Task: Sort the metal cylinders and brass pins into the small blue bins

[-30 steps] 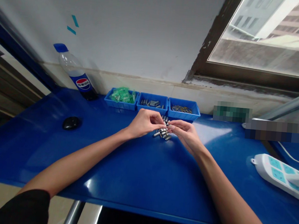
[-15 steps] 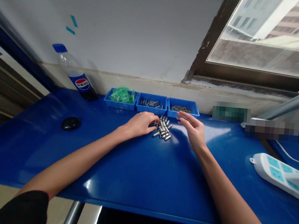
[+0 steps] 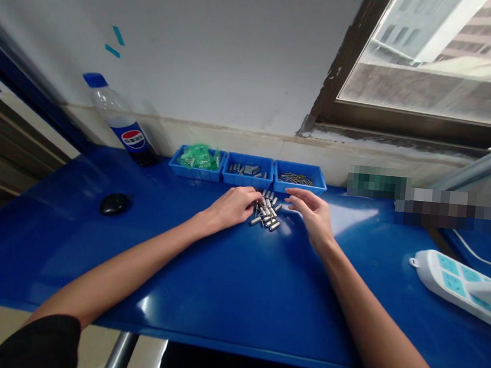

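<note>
My left hand (image 3: 235,206) is at the left side of a small pile of short silver metal cylinders (image 3: 268,210). Its fingers and thumb are pinched together, and a thin dark screw (image 3: 256,210) shows at the fingertips; the rest of the grip is hidden. Just right of the pile, my right hand (image 3: 314,213) hovers with thumb and fingers apart, holding nothing. Behind the pile, three blue bins stand in a row: one bin (image 3: 195,171) with a green plastic bag (image 3: 200,157), one bin (image 3: 246,180) with more metal cylinders, and one bin (image 3: 299,187) with long thin screws (image 3: 295,178).
On the blue table (image 3: 218,296), a black computer mouse (image 3: 115,204) lies at left, with a cola bottle (image 3: 125,127) behind it. A white power strip (image 3: 456,282) is at right. The wall and a window frame (image 3: 389,116) rise behind the bins.
My right hand has moved slightly left, closer to the pile. My left fingers have drawn closer together at the pile's left edge, and the loose screws there have shifted.
</note>
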A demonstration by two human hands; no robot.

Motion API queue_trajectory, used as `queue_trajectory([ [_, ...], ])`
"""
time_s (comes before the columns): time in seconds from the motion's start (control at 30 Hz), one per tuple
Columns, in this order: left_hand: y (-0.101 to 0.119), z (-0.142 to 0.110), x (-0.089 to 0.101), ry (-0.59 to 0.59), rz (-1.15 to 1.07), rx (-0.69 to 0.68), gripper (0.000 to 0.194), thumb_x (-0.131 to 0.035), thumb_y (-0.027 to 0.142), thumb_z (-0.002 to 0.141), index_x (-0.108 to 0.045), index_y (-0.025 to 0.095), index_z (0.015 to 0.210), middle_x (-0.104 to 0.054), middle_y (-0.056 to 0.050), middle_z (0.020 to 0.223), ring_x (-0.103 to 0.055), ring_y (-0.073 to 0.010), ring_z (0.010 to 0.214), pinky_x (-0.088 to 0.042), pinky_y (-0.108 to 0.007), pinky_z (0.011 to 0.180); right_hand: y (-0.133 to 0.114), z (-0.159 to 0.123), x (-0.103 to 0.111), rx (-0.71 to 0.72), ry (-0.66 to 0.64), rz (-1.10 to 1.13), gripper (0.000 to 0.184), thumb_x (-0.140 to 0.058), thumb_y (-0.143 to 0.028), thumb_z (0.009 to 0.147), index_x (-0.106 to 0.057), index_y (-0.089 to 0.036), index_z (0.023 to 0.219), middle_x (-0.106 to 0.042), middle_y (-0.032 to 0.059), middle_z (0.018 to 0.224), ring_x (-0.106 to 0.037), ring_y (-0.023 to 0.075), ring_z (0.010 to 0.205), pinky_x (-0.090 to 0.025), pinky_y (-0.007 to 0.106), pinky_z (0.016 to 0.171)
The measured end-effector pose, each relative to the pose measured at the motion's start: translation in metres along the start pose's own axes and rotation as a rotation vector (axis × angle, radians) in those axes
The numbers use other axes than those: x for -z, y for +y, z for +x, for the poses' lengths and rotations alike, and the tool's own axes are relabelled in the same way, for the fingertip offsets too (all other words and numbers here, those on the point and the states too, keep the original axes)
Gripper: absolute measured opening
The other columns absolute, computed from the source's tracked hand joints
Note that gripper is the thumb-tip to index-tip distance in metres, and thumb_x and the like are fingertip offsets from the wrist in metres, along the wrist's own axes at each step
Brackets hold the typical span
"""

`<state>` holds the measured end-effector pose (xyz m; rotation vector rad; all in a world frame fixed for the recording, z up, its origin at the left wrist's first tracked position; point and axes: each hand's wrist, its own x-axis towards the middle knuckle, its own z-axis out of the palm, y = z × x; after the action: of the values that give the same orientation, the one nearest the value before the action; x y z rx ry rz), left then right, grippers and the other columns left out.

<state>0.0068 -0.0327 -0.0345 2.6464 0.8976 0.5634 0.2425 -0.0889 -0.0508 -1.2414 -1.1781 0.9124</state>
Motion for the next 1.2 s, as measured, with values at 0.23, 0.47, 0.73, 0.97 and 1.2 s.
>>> queue_trajectory([
  [0.23,0.007,0.003,0.006,0.144,-0.228,0.005,0.034,-0.061,0.004,0.086,-0.076,0.017,0.114,-0.080,-0.005,0.100,-0.074,-0.0167,0.084,-0.057,-0.028,0.080,0.002,0.000,-0.001,0.006,-0.033,0.010,0.029,-0.077,-0.043,0.084,-0.079,-0.022,0.104,-0.081,0.0087,0.108,-0.076,0.0236,0.091,-0.057,0.036,0.078],
  [0.47,0.019,0.004,0.012,0.229,-0.549,0.062,0.010,-0.072,0.015,0.087,-0.078,0.014,0.095,-0.080,-0.006,0.093,-0.077,-0.0159,0.082,-0.061,-0.025,0.078,-0.006,-0.004,-0.008,-0.028,-0.154,0.063,0.029,-0.082,-0.046,0.081,-0.080,-0.022,0.098,-0.082,0.0061,0.091,-0.075,0.0208,0.079,-0.057,0.035,0.074],
  [0.73,0.024,0.003,0.012,0.207,-0.657,0.114,0.012,-0.077,0.024,0.088,-0.076,0.015,0.096,-0.081,-0.004,0.087,-0.078,-0.0162,0.078,-0.061,-0.023,0.071,-0.003,-0.010,-0.011,-0.111,-0.268,0.203,0.027,-0.087,-0.042,0.080,-0.082,-0.023,0.099,-0.082,0.0057,0.090,-0.076,0.0202,0.081,-0.059,0.037,0.084],
  [0.97,0.013,0.003,0.017,0.160,-0.267,0.067,0.015,-0.070,0.028,0.094,-0.076,0.016,0.102,-0.079,-0.005,0.091,-0.074,-0.0182,0.082,-0.058,-0.030,0.078,-0.001,-0.008,-0.009,-0.098,-0.218,0.155,0.029,-0.090,-0.043,0.076,-0.083,-0.022,0.095,-0.082,0.0064,0.088,-0.077,0.0229,0.081,-0.061,0.042,0.087],
  [1.2,0.001,-0.001,0.014,-0.093,0.119,0.053,0.028,-0.069,0.020,0.092,-0.075,0.018,0.119,-0.075,-0.011,0.118,-0.071,-0.0284,0.113,-0.058,-0.039,0.096,-0.004,-0.003,-0.003,0.044,-0.122,0.098,0.059,-0.088,-0.040,0.077,-0.071,-0.030,0.133,-0.067,0.0088,0.146,-0.070,0.0298,0.121,-0.055,0.051,0.109],
])
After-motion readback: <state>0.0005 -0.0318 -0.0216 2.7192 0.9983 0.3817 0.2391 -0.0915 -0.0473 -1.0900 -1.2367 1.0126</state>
